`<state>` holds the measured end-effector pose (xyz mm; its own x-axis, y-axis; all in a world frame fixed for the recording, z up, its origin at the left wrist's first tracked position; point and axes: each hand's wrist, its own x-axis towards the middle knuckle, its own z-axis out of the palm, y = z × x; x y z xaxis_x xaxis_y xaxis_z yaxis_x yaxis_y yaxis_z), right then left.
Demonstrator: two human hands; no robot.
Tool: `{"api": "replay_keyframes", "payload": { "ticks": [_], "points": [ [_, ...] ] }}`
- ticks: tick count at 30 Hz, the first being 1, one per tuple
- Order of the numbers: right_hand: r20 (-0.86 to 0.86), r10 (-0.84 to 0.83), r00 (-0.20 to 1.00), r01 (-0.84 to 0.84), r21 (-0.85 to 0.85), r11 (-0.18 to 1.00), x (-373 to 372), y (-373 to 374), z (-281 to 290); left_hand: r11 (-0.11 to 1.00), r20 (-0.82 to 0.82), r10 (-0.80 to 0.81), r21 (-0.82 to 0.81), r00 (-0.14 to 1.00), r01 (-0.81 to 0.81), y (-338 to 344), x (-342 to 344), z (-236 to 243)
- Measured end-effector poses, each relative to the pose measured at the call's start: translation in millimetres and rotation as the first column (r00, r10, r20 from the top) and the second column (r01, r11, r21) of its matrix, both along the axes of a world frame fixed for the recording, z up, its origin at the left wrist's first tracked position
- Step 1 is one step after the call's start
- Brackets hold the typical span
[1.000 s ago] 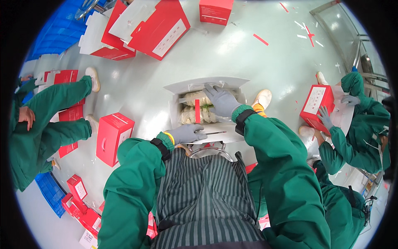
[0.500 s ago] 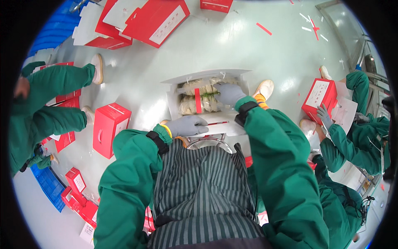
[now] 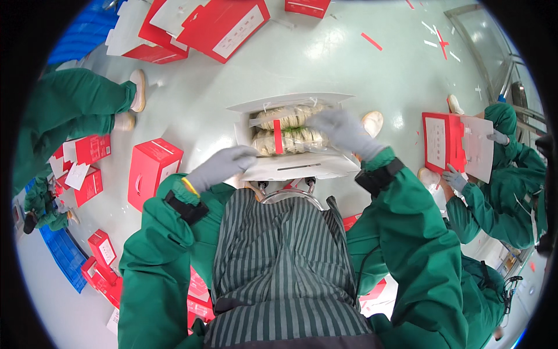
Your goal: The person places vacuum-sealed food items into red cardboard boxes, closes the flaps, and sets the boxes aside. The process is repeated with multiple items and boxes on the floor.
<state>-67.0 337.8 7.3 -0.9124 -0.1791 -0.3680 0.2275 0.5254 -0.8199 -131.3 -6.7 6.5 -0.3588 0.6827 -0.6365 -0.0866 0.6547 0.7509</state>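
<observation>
An open carton point(image 3: 302, 166) with white inner walls and raised flaps is in front of me. Inside lie clear plastic packs point(image 3: 293, 139) of pale, ridged contents, with green bits between the rows and a red tape strip point(image 3: 278, 136) across them. My left hand point(image 3: 222, 167), in a grey glove, is open at the carton's near left corner, fingers stretched toward the near flap. Over the carton's right end is my right hand point(image 3: 347, 132), also gloved, slightly blurred, its fingers apart and nothing visible in them.
A closed red carton point(image 3: 153, 171) stands on the floor to the left, and open red cartons point(image 3: 224, 29) lie far left. At right a co-worker's gloved hand point(image 3: 455, 178) touches another red carton point(image 3: 442, 142). Tape scraps point(image 3: 372, 41) litter the floor. A metal ring frame point(image 3: 290, 196) is below the carton.
My left hand has moved left off the near flap, which now shows more fully. My right hand has shifted right, from above the packs to the carton's right end.
</observation>
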Motion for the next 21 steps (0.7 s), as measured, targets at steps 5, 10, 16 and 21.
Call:
{"api": "replay_keyframes", "payload": {
  "ticks": [5,10,16,21],
  "points": [
    [-0.507,-0.076,0.858,0.327,0.426,0.843,-40,31,3,0.931,-0.378,0.138,-0.265,0.916,-0.249,-8,-2,-17],
    [-0.378,-0.115,0.919,0.294,0.462,0.837,-13,35,-37,0.911,-0.655,0.187,-0.164,0.732,-0.379,18,-11,-44],
    [0.118,-0.573,0.811,0.472,0.449,0.759,33,51,-71,0.903,-0.802,0.338,0.129,0.492,-0.410,28,-30,-68],
    [0.392,-0.630,0.671,0.631,0.144,0.762,42,78,-112,0.999,-0.709,0.004,0.034,0.706,0.028,12,-30,-49]
  ]
}}
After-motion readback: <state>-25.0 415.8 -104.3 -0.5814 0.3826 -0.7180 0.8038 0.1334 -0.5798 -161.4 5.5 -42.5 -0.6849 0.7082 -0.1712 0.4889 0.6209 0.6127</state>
